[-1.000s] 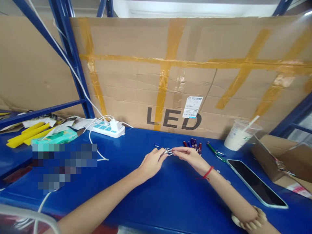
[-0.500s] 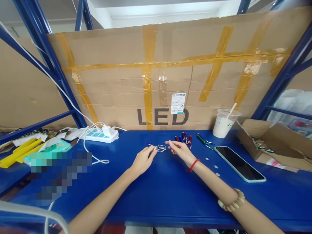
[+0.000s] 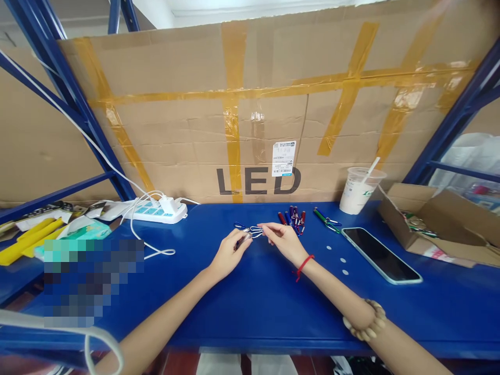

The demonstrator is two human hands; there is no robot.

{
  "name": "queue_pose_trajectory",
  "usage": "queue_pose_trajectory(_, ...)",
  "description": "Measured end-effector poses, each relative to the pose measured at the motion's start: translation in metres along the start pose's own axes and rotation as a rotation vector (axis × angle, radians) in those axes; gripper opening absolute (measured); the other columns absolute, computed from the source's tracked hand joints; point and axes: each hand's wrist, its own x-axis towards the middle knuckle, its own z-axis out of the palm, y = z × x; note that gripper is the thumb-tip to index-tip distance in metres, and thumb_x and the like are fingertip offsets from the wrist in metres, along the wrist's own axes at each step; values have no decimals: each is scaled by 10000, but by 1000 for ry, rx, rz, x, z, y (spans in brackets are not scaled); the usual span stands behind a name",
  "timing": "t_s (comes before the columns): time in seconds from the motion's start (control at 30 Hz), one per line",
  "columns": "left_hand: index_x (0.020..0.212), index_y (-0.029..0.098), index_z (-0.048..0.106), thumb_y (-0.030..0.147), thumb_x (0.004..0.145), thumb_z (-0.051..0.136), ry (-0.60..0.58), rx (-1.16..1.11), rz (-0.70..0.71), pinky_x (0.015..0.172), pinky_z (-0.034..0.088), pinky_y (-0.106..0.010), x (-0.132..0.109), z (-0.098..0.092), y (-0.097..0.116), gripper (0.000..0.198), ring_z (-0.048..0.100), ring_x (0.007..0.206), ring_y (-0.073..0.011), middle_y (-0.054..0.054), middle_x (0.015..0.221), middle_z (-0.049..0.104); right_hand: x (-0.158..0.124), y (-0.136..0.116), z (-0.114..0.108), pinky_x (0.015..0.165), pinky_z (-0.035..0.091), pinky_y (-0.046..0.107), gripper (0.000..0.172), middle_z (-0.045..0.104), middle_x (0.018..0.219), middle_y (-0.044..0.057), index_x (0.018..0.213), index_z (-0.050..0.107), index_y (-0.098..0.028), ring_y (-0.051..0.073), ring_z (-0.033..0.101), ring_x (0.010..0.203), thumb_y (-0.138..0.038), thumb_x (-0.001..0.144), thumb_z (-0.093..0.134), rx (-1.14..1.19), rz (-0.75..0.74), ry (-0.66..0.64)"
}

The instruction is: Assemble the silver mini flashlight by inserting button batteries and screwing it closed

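Note:
My left hand (image 3: 228, 254) is closed around a small dark cylinder (image 3: 242, 240) with a silvery end, mostly hidden by the fingers; it looks like a mini flashlight. Just beyond its fingertips, silver carabiner clips (image 3: 256, 231) stretch toward my right hand (image 3: 282, 238). Thumb and forefinger of that hand pinch the right end of the clips. A blue carabiner (image 3: 239, 225) lies by the left fingertips. Behind the right hand rests a cluster of red, blue and purple small cylinders (image 3: 294, 216) with clips. Farther right is a green one (image 3: 322, 216) with its clip.
A phone (image 3: 383, 255), small white discs (image 3: 342, 260), a drink cup (image 3: 358, 194) and an open cardboard box (image 3: 422, 226) stand on the right. At left are a power strip (image 3: 156, 212), cables and yellow tools (image 3: 33, 242). A large cardboard sheet (image 3: 175, 135) backs the blue table (image 3: 250, 312).
My right hand has moved left and now reaches the silver clips; before, its fingers were apart from them. The left hand keeps its grip. The camera view has tilted slightly downward.

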Motion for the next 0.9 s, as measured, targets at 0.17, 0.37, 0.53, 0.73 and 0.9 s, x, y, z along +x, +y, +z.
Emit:
queue_pose_trajectory(0.17, 900, 167, 591, 367, 873, 392, -57, 10, 36, 627, 406, -209, 0, 3, 1, 284, 490, 683, -104, -22, 832, 589, -8, -12, 3, 554, 445, 234, 286, 592, 817, 46, 971, 681, -189, 97, 510, 573, -343, 795, 517, -83, -140, -42)
queue_pose_trajectory(0.37, 865, 174, 558, 322, 885, 371, 2, -13, 58, 697, 428, -224, -2, 2, 7, 239, 503, 749, -115, -23, 861, 548, -14, -17, 5, 604, 454, 250, 233, 593, 774, 41, 943, 706, -210, 134, 547, 675, -313, 768, 593, -77, -251, -70)
queue_pose_trajectory(0.53, 824, 180, 538, 305, 901, 331, -48, 6, 60, 695, 416, -222, -3, 5, 4, 254, 517, 767, -119, -14, 833, 547, -17, -15, 4, 518, 475, 239, 203, 607, 733, 27, 868, 729, -229, 101, 528, 534, -339, 709, 666, -6, -225, -84)
queue_pose_trajectory(0.73, 897, 211, 552, 284, 902, 345, -150, 22, 23, 724, 409, -223, -2, 5, 0, 219, 542, 799, -118, 6, 861, 600, -13, -13, -4, 416, 485, 222, 156, 644, 685, 39, 741, 736, -193, 101, 538, 460, -304, 631, 739, 22, -226, -11)
queue_pose_trajectory(0.9, 939, 231, 571, 310, 890, 391, -176, 30, 23, 738, 405, -228, -3, 6, 1, 203, 540, 824, -124, 17, 870, 622, -13, -10, -9, 452, 489, 220, 62, 653, 626, 36, 646, 717, -180, 124, 575, 520, -234, 636, 744, -134, -353, 5)
